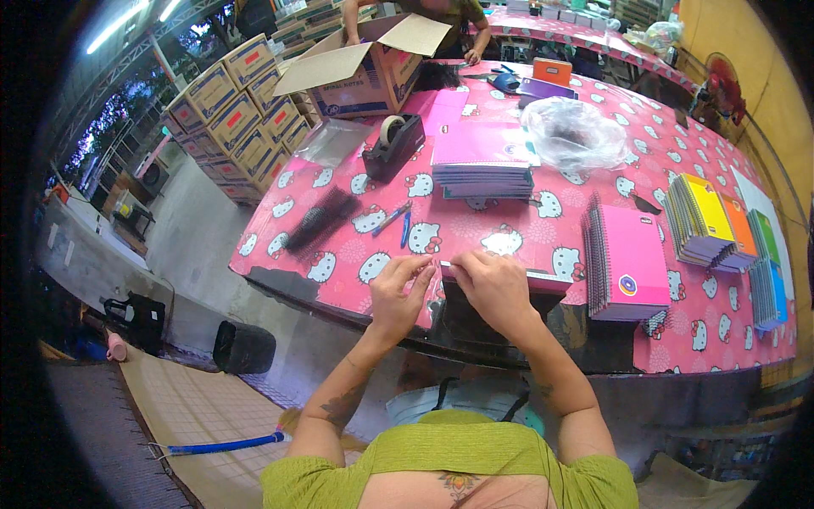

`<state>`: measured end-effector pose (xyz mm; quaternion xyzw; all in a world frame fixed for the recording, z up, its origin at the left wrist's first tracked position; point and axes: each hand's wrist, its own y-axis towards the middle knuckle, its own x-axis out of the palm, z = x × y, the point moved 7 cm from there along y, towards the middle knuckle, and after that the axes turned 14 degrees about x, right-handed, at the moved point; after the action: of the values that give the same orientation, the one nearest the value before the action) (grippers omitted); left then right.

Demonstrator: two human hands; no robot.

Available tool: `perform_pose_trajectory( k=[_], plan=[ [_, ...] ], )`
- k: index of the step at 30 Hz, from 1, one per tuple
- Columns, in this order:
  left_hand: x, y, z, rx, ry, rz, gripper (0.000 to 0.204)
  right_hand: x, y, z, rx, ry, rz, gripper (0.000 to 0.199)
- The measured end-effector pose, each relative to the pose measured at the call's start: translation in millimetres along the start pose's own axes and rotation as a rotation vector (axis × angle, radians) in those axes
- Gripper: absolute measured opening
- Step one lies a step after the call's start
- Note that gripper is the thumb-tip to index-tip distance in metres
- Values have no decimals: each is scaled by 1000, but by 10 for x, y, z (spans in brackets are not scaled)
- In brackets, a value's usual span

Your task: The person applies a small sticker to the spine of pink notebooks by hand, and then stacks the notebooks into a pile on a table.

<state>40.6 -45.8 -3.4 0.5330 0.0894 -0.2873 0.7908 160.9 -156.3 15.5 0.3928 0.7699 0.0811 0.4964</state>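
Observation:
Both of my hands are close together at the near edge of the table. My left hand has its thumb and fingertips drawn together in a pinch; anything between them is too small to make out. My right hand is also pinched, its fingertips just across from the left ones. It is over a dark block-like thing with a pale strip along its top edge, partly hidden by the hand. Beyond my hands lie two pens and a stack of pink spiral notebooks. Another pink notebook stack stands to the right.
Yellow, orange and blue notebooks stand far right. A tape dispenser, black wire coils, a clear plastic bag and an opened carton are farther back. Another person's hand rests near the carton. Stacked cartons stand left.

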Motion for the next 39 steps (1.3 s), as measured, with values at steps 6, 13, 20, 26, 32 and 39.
perform_pose_trajectory(
  k=[6,13,20,26,32,39],
  plan=[
    [45,47,12,31,-12,-61,20,9,7,6,-4,-24,-30,15],
    [89,225,-41,-55,-173,-393,26,4,3,15,-12,-13,-66,14],
    [153,34,-264,-375,-419,-314,24,-19,12,0,1,-10,-61,11],
    [143,131,-155,-93,-266,-275,23,-4,2,-13,-14,-24,-95,11],
    [175,246,-202,-99,-213,-536,27,-36,14,-2,-16,21,-104,13],
    [171,354,-68,-5,-129,-532,26,-21,23,104,25,109,-155,15]
  ],
)
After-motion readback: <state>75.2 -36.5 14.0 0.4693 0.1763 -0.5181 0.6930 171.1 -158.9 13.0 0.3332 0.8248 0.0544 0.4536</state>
